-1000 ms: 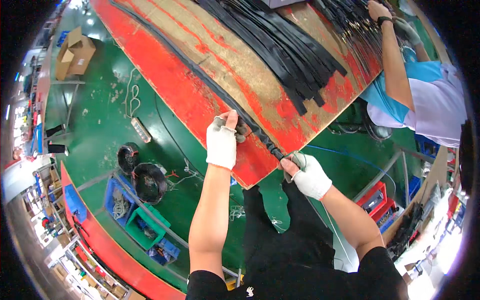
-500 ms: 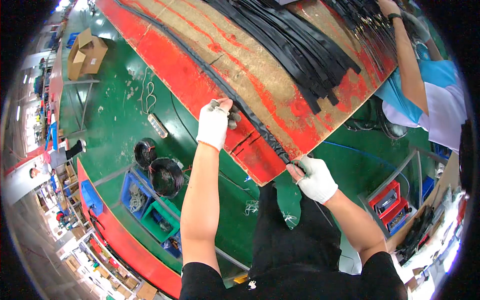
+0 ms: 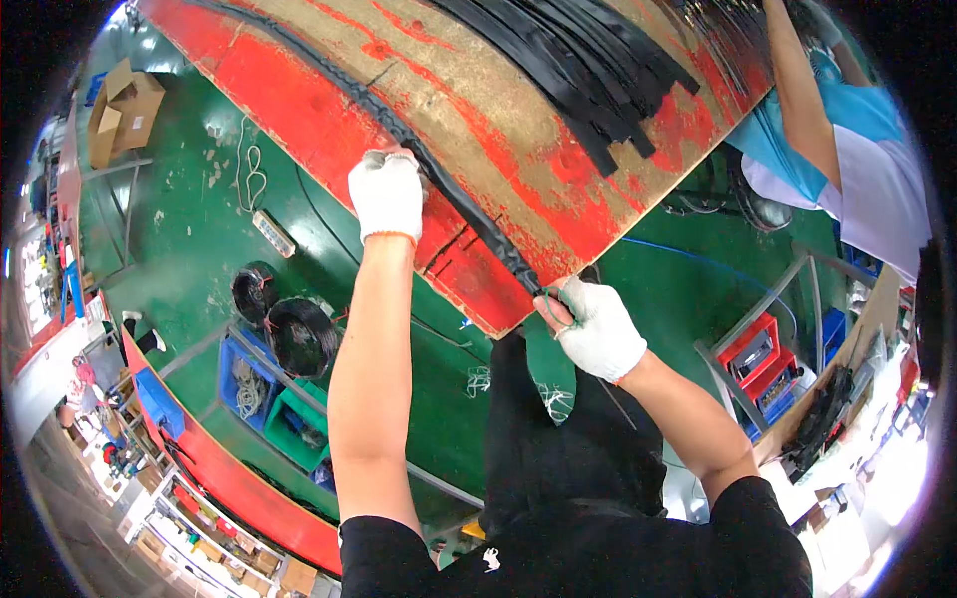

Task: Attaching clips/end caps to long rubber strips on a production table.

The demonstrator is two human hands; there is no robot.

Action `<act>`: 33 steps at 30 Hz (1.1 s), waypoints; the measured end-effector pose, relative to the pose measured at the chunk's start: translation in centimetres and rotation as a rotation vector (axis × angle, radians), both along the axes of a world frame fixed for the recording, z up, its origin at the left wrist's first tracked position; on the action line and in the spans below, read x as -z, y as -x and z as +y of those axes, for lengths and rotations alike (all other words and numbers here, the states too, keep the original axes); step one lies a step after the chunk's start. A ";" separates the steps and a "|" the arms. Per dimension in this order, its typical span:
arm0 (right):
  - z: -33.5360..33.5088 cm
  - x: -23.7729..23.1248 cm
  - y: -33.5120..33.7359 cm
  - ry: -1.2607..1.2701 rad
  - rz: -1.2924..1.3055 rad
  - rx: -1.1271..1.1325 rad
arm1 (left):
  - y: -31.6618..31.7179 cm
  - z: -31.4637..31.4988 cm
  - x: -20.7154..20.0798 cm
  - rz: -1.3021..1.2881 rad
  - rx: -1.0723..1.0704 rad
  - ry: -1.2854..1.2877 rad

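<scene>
A long black fabric sleeve (image 3: 467,207) runs along the edge of the red, worn table. Its far part looks wrinkled and bunched. My left hand (image 3: 389,197), in a white glove, is closed at the sleeve's side partway along it; its fingertips are partly hidden. At the sleeve's near end, by the table corner, my right hand (image 3: 601,329), also gloved, pinches the end between thumb and fingers. A thin dark rod or cord (image 3: 620,407) hangs below the right hand; whether it joins the sleeve I cannot tell.
A pile of flat black sleeves (image 3: 588,85) lies on the table (image 3: 543,164). At the right, another person's arm (image 3: 800,95) reaches over dark cables. Blue bins, a green bin (image 3: 297,427) and black coils (image 3: 302,337) stand at the left. Red bins (image 3: 750,349) sit at the right.
The whole view has shifted, with the table further up and left. My left hand has moved slightly farther along the sleeve, which looks more bunched beyond it. My right hand still pinches the near end.
</scene>
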State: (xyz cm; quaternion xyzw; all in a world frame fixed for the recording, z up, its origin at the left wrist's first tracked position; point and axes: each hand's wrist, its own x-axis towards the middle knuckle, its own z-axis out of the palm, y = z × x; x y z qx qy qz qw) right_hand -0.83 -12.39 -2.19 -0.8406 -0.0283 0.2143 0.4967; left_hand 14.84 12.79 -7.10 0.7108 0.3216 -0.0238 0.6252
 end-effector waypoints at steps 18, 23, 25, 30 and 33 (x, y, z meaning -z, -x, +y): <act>-1.7 -0.5 -2.3 -0.604 0.620 0.108 | 8.3 -2.4 -4.1 0.121 0.314 0.176; -1.9 -0.2 -2.5 -0.537 0.653 0.068 | 7.6 -2.7 -4.8 0.144 0.415 0.117; -1.8 0.0 -2.4 -0.527 0.662 0.060 | 8.1 -2.4 -3.6 0.004 0.407 -0.005; -1.9 0.1 -2.5 -0.554 0.689 0.052 | 8.9 -5.0 -2.6 -0.118 0.198 -0.262; -1.9 0.2 -2.5 -0.495 0.629 0.036 | 8.5 -5.3 -2.8 -0.109 0.191 -0.322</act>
